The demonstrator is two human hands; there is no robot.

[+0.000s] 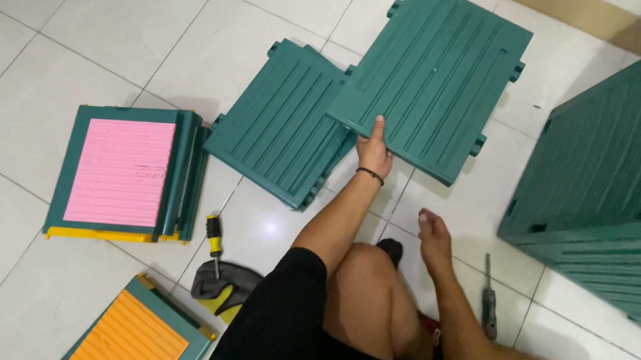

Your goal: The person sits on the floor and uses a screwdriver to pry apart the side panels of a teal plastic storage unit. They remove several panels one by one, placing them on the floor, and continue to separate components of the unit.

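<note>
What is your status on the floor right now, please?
Left hand grips the green ribbed panel at its near edge. Right hand open, resting on the tile. Second green panel lies partly under it.

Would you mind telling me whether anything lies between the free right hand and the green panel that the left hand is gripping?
Nothing visible does. The right hand rests on the tile just below the green panel, with only bare floor between. The left hand grips the panel's near edge, off to the side.
</note>
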